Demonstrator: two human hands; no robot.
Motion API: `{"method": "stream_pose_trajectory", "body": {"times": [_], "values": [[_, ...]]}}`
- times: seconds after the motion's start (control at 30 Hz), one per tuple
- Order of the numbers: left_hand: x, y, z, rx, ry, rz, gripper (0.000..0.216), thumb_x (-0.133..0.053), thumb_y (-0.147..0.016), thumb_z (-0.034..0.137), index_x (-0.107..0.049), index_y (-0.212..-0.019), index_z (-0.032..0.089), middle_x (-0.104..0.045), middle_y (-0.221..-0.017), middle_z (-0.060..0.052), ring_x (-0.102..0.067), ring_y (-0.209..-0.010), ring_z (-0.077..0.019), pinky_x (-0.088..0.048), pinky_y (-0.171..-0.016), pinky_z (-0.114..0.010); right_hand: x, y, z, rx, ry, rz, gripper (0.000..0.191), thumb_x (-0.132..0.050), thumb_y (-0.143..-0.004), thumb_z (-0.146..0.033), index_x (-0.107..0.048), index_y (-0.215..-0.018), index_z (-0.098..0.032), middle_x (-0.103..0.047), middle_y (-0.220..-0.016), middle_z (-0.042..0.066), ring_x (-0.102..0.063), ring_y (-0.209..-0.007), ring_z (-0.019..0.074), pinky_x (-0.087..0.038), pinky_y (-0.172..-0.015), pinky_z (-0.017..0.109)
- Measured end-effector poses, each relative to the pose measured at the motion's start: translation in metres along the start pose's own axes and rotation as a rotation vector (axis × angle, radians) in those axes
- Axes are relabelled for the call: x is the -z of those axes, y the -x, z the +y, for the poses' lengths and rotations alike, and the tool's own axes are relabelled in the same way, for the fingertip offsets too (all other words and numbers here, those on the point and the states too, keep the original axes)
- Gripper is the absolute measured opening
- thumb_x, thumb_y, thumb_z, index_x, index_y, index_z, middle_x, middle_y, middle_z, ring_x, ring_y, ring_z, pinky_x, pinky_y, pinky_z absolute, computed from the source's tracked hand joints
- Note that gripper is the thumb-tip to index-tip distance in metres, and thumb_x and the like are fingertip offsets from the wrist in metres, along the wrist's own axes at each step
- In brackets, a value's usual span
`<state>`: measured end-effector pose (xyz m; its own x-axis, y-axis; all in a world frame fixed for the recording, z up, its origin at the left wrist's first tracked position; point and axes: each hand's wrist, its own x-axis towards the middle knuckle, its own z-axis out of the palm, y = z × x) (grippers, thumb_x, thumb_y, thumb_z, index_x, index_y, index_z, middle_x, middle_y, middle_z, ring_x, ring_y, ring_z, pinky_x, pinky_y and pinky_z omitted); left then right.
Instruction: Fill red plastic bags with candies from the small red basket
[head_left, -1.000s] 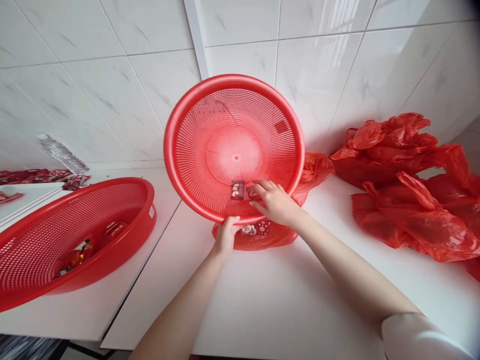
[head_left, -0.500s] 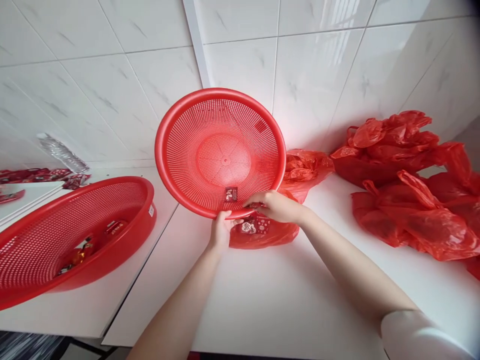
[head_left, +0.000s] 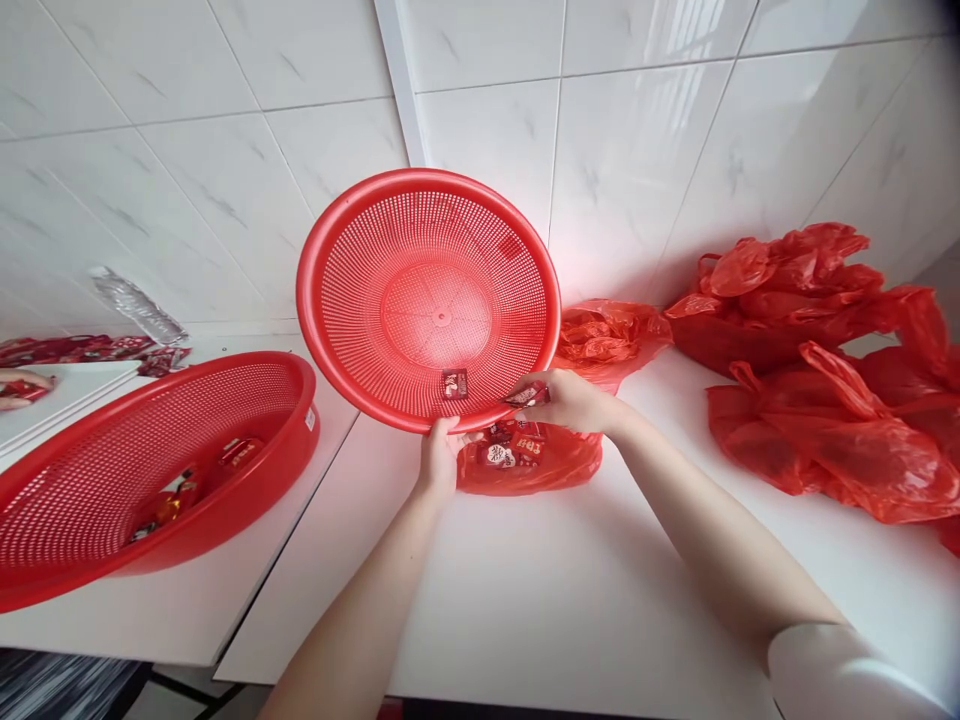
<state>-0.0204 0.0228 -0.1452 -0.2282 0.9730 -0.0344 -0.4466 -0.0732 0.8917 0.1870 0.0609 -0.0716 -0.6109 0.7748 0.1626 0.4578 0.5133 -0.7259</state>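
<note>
A red plastic mesh basket (head_left: 349,290) is tilted toward me, its inside facing my view. At its near rim, my left hand (head_left: 441,462) is closed, with the thumb over the edge. My right hand (head_left: 576,403) pinches a small dark-red printed packet (head_left: 529,396) at the rim's right side. Another small dark-red packet (head_left: 454,384) lies inside the basket, low on the near wall. Below the rim, an open red plastic bag (head_left: 555,476) rests on the white table and has several printed packets (head_left: 501,456) in it.
On the left, a second red mesh basket (head_left: 296,465) leans with some wrapped items (head_left: 174,500) inside. Full red plastic bags (head_left: 840,430) sit on the right. A white tiled wall (head_left: 480,120) rises behind. At the far left edge, another person's hand (head_left: 16,388) shows by red packets.
My right hand has moved slightly up, and the packet in it now shows more clearly. The basket has shifted slightly left. More packets show in the bag below.
</note>
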Motion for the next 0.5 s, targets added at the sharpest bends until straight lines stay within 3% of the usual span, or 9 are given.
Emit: {"method": "stream_pose_trajectory", "body": {"times": [0.1, 0.2, 0.27, 0.33, 0.43, 0.5], "values": [[0.0, 0.0, -0.001, -0.031, -0.007, 0.006, 0.019, -0.061, -0.067, 0.029, -0.066, -0.074, 0.012, -0.068, -0.078, -0.006, -0.064, -0.077, -0.0193, -0.054, -0.063, -0.03, 0.006, 0.003, -0.002, -0.14, 0.087, -0.006, 0.021, -0.068, -0.078, -0.025, -0.07, -0.099, -0.023, -0.073, -0.097, 0.003, -0.067, -0.088, 0.0195, -0.052, -0.074, 0.029], [-0.002, 0.002, -0.002, -0.058, -0.019, 0.001, 0.017, -0.062, -0.066, 0.028, -0.065, -0.074, 0.013, -0.068, -0.078, -0.004, -0.065, -0.078, -0.0201, -0.054, -0.063, -0.031, 0.007, 0.004, -0.005, -0.231, 0.288, 0.166, 0.013, -0.061, -0.084, -0.028, -0.069, -0.092, -0.023, -0.072, -0.091, 0.004, -0.066, -0.083, 0.0211, -0.05, -0.07, 0.032], [-0.005, 0.006, -0.003, -0.05, -0.037, 0.019, 0.015, -0.063, -0.065, 0.028, -0.064, -0.07, 0.014, -0.067, -0.075, -0.004, -0.066, -0.077, -0.0213, -0.054, -0.063, -0.033, 0.004, 0.003, -0.009, -0.158, 0.353, 0.284, 0.014, -0.055, -0.089, -0.028, -0.067, -0.092, -0.021, -0.071, -0.09, 0.006, -0.066, -0.083, 0.0211, -0.05, -0.072, 0.033], [-0.009, 0.012, -0.005, -0.029, -0.05, 0.028, 0.016, -0.064, -0.064, 0.027, -0.065, -0.072, 0.014, -0.067, -0.074, -0.004, -0.066, -0.075, -0.022, -0.054, -0.064, -0.034, -0.002, 0.001, -0.011, 0.008, 0.341, 0.316, 0.02, -0.051, -0.093, -0.031, -0.065, -0.101, -0.019, -0.069, -0.1, 0.009, -0.065, -0.091, 0.0218, -0.051, -0.08, 0.035], [-0.014, 0.022, -0.009, -0.009, -0.027, -0.077, 0.022, -0.066, -0.067, 0.025, -0.068, -0.086, 0.015, -0.069, -0.08, -0.004, -0.068, -0.082, -0.0236, -0.054, -0.068, -0.033, -0.017, -0.002, -0.011, 0.213, 0.328, 0.218, 0.042, -0.048, -0.095, -0.042, -0.053, -0.129, -0.018, -0.054, -0.136, 0.014, -0.052, -0.123, 0.0268, -0.044, -0.099, 0.044], [-0.015, 0.026, -0.01, -0.016, -0.007, -0.154, 0.023, -0.065, -0.069, 0.024, -0.069, -0.09, 0.015, -0.07, -0.084, -0.005, -0.067, -0.09, -0.025, -0.054, -0.071, -0.033, -0.026, -0.003, -0.008, 0.235, 0.323, 0.074, 0.055, -0.045, -0.095, -0.049, -0.042, -0.142, -0.019, -0.037, -0.151, 0.014, -0.036, -0.138, 0.0297, -0.035, -0.108, 0.051]]}}
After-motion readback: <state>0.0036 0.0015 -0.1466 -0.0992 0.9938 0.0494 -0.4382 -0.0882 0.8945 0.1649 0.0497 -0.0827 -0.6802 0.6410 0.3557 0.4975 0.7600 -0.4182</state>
